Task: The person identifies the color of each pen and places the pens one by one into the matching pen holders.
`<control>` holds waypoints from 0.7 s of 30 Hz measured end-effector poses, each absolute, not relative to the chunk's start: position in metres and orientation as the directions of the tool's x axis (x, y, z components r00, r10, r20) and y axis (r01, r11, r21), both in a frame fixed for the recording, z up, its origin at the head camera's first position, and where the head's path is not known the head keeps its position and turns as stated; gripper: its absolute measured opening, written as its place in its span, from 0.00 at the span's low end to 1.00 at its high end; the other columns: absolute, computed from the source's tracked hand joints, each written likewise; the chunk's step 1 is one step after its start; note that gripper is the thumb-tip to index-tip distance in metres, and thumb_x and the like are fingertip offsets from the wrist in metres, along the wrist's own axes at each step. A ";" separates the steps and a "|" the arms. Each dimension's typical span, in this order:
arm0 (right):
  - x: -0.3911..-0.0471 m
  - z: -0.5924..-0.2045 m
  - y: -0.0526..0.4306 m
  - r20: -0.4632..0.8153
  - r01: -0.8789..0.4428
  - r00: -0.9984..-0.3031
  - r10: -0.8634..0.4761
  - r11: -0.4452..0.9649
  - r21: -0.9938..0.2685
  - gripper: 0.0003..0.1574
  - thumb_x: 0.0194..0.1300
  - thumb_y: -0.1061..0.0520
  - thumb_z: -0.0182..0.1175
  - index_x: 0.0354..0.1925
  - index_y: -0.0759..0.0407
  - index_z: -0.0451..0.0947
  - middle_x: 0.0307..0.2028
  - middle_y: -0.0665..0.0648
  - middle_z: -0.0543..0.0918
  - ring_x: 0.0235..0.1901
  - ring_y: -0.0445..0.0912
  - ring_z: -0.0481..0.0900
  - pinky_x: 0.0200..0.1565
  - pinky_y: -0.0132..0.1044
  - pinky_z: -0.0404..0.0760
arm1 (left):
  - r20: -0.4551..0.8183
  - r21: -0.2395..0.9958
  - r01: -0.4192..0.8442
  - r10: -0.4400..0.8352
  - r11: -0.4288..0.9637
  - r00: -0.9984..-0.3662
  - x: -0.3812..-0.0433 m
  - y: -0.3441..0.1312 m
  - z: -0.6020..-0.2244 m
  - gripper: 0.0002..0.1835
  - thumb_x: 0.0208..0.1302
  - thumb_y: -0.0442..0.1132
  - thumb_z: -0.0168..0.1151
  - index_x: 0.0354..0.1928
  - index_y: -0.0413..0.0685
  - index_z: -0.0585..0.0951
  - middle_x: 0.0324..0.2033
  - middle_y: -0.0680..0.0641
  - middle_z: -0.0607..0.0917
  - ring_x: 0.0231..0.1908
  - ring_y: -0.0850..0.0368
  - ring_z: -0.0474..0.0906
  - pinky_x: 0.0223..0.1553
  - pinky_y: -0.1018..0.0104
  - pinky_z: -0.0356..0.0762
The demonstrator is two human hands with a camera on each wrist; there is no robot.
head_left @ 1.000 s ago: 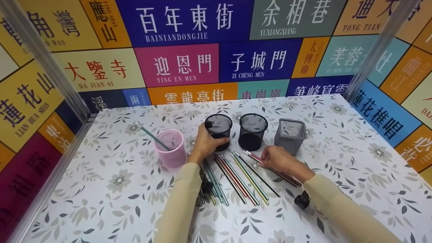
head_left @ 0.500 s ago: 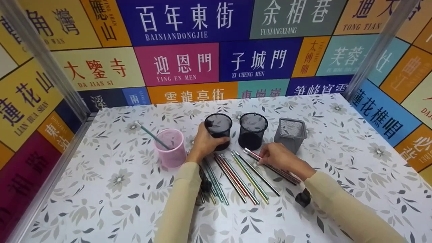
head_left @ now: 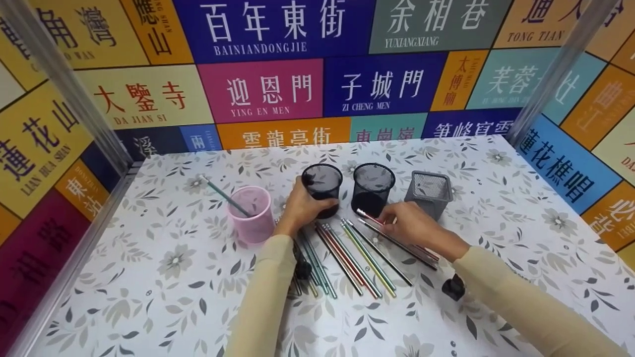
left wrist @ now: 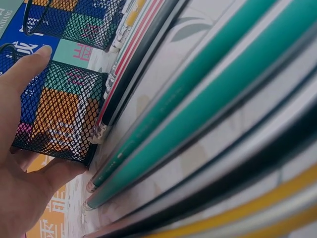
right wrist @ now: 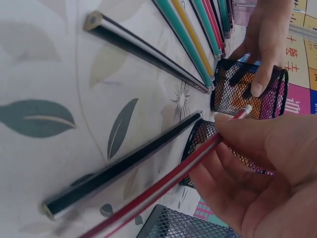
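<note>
My left hand [head_left: 301, 208] grips a round black mesh pen holder [head_left: 325, 181] by its side, thumb across the front, as the left wrist view also shows. Between thumb and fingers my right hand [right wrist: 252, 163] pinches a red striped pencil [right wrist: 168, 186] near its eraser end. That pencil is raised off the table, beside a black pencil [right wrist: 119, 171] that lies on the cloth. A second round black mesh holder [head_left: 373, 183] stands just beyond my right hand. Several green, red, yellow and black pencils [head_left: 347, 258] lie fanned out between my forearms.
At the left a pink pen holder [head_left: 252, 223] stands with one green pencil [head_left: 225, 197] leaning in it. A square grey mesh holder [head_left: 430, 191] is behind my right hand. Printed panels [head_left: 273, 89] border the back of the flowered tabletop [head_left: 149, 277].
My right hand has lifted the red pencil away from the black one beside it, moving slightly up toward the holders. My left hand keeps its grip on the black mesh holder.
</note>
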State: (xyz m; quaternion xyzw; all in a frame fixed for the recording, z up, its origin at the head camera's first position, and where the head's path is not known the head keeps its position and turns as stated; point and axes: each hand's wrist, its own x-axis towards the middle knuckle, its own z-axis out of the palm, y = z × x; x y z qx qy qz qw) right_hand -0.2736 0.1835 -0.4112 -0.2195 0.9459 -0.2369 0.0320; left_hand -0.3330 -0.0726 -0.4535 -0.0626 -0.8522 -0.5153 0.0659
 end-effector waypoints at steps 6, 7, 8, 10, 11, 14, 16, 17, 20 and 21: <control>-0.274 -0.406 0.182 0.092 -0.434 -0.889 -0.448 0.761 -0.482 0.08 0.60 0.62 0.69 0.40 0.62 0.85 0.31 0.57 0.89 0.33 0.48 0.85 0.37 0.40 0.82 | 0.127 0.873 0.120 0.017 0.472 -0.992 -0.330 -0.073 -0.453 0.47 0.45 0.46 0.81 0.65 0.41 0.66 0.60 0.39 0.77 0.62 0.43 0.75 0.69 0.54 0.69; -0.275 -0.405 0.181 0.101 -0.440 -0.887 -0.451 0.756 -0.485 0.08 0.60 0.62 0.69 0.40 0.62 0.85 0.31 0.57 0.89 0.32 0.47 0.85 0.37 0.40 0.82 | 0.125 0.878 0.118 0.015 0.464 -0.992 -0.330 -0.073 -0.453 0.47 0.45 0.46 0.81 0.65 0.41 0.66 0.60 0.39 0.78 0.62 0.44 0.75 0.69 0.54 0.69; -0.275 -0.404 0.181 0.111 -0.448 -0.883 -0.456 0.749 -0.489 0.08 0.61 0.62 0.69 0.40 0.62 0.85 0.31 0.57 0.89 0.31 0.47 0.85 0.36 0.39 0.81 | 0.125 0.882 0.118 0.014 0.456 -0.992 -0.330 -0.073 -0.453 0.47 0.45 0.45 0.81 0.64 0.41 0.66 0.60 0.39 0.78 0.62 0.44 0.75 0.69 0.54 0.69; -0.275 -0.401 0.179 0.122 -0.452 -0.881 -0.457 0.740 -0.498 0.08 0.61 0.61 0.68 0.41 0.62 0.85 0.31 0.57 0.89 0.30 0.46 0.85 0.36 0.38 0.81 | 0.124 0.889 0.116 0.011 0.442 -0.992 -0.330 -0.073 -0.453 0.46 0.45 0.45 0.82 0.64 0.41 0.66 0.59 0.39 0.79 0.61 0.44 0.75 0.69 0.54 0.69; -0.275 -0.400 0.179 0.126 -0.452 -0.882 -0.455 0.736 -0.505 0.08 0.62 0.61 0.68 0.41 0.62 0.85 0.31 0.57 0.89 0.30 0.46 0.85 0.36 0.38 0.80 | 0.123 0.891 0.114 0.009 0.439 -0.992 -0.330 -0.073 -0.453 0.46 0.45 0.45 0.82 0.64 0.41 0.66 0.59 0.39 0.79 0.61 0.44 0.75 0.69 0.55 0.69; -0.275 -0.396 0.176 0.126 -0.436 -0.888 -0.442 0.723 -0.536 0.09 0.63 0.62 0.67 0.42 0.62 0.85 0.32 0.58 0.89 0.29 0.46 0.85 0.36 0.38 0.81 | 0.128 0.890 0.117 0.007 0.440 -0.992 -0.331 -0.073 -0.453 0.46 0.45 0.45 0.82 0.64 0.41 0.66 0.59 0.38 0.79 0.61 0.44 0.75 0.69 0.55 0.69; -0.276 -0.393 0.174 0.131 -0.430 -0.891 -0.434 0.719 -0.545 0.09 0.63 0.62 0.67 0.43 0.61 0.85 0.33 0.58 0.89 0.30 0.46 0.85 0.37 0.38 0.81 | 0.129 0.887 0.117 0.006 0.446 -0.992 -0.331 -0.073 -0.453 0.46 0.45 0.46 0.82 0.64 0.41 0.66 0.59 0.38 0.79 0.61 0.43 0.75 0.69 0.54 0.69; -0.276 -0.392 0.173 0.135 -0.431 -0.891 -0.433 0.717 -0.547 0.09 0.63 0.62 0.67 0.43 0.61 0.84 0.33 0.58 0.88 0.30 0.46 0.85 0.37 0.39 0.81 | 0.128 0.886 0.116 0.004 0.449 -0.992 -0.331 -0.073 -0.453 0.46 0.45 0.46 0.82 0.64 0.41 0.66 0.59 0.38 0.79 0.62 0.43 0.75 0.69 0.54 0.69; -0.277 -0.389 0.170 0.144 -0.433 -0.891 -0.431 0.712 -0.553 0.09 0.63 0.62 0.67 0.43 0.61 0.84 0.33 0.58 0.87 0.31 0.46 0.85 0.39 0.40 0.81 | 0.125 0.883 0.113 0.003 0.455 -0.992 -0.331 -0.073 -0.453 0.47 0.45 0.46 0.82 0.64 0.41 0.66 0.59 0.38 0.79 0.61 0.43 0.76 0.69 0.54 0.70; -0.277 -0.388 0.170 0.147 -0.436 -0.890 -0.432 0.709 -0.555 0.09 0.63 0.63 0.67 0.43 0.61 0.84 0.33 0.58 0.87 0.31 0.47 0.84 0.39 0.40 0.81 | 0.126 0.883 0.114 0.003 0.454 -0.992 -0.331 -0.072 -0.453 0.47 0.45 0.46 0.82 0.64 0.41 0.66 0.59 0.38 0.79 0.61 0.43 0.76 0.68 0.54 0.70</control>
